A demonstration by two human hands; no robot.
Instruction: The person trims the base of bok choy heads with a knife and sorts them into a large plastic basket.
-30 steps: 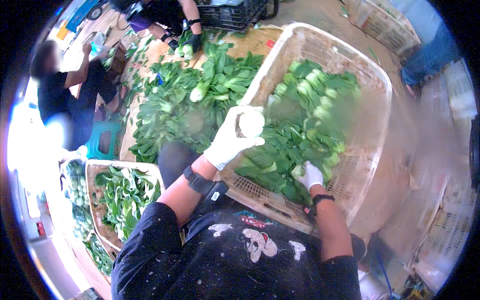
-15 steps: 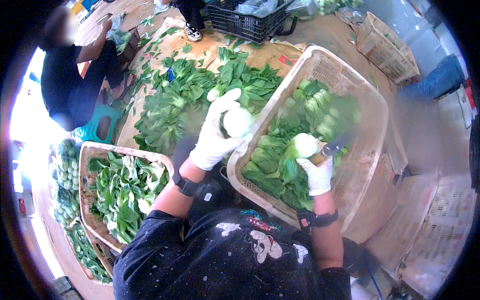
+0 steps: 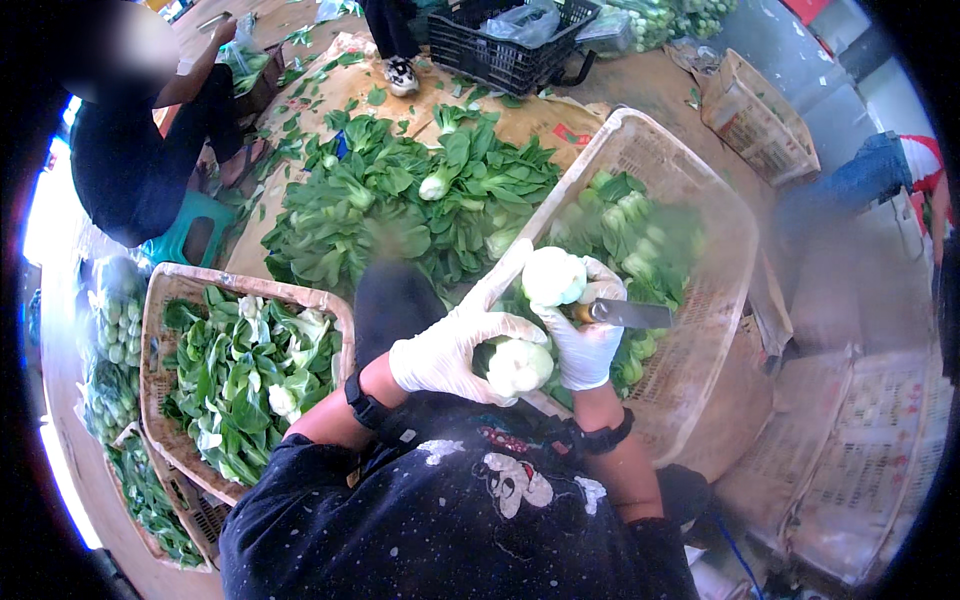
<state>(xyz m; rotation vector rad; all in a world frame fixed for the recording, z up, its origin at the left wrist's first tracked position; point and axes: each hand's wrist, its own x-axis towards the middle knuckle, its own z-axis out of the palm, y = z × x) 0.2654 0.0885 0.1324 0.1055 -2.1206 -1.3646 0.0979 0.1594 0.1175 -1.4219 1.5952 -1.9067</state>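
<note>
- White-gloved left hand (image 3: 465, 350): thumb over and lower fingers under, closed around one head; the forefinger reaches forward beside the other head, and whether it touches cannot be told.
- Rounded, white-based, lower bok choy head (image 3: 520, 367): within the left fingers, base turned toward the right hand; cradled from the side, it seems, so that the base stays exposed.
- White-gloved right hand (image 3: 583, 345): thumb and fingers clamped on a second head and a knife handle together.
- Pale, bulbous, upper bok choy head (image 3: 553, 277): between the right thumb and fingers, just ahead of the lower one.
- Short grey-bladed knife with yellowish handle (image 3: 640, 315): across the right fingers, blade pointing outward to the right, presumably to keep it clear of the left glove.
- Large, soiled, beige plastic crate with perforated walls (image 3: 690, 372): beyond and right of the right fingers, bok choy lying inside; set close, likely for short reach.
- Broad, leafy, dark-green heap of bok choy (image 3: 400, 205): ahead and left of the left fingers, spread on a brown floor sheet (image 3: 430, 112), probably to keep it off the ground.
- Smaller beige plastic crate (image 3: 152, 335): well left of the left fingers, filled with loose green leaves (image 3: 240, 385); its walls keep them apart from the heap.
- Teal plastic stool (image 3: 180, 228): farther left, under a dark-clothed seated co-worker (image 3: 125, 185).
- Black slatted plastic crate (image 3: 500, 55): far ahead of the fingers, clear plastic bag on top.
</note>
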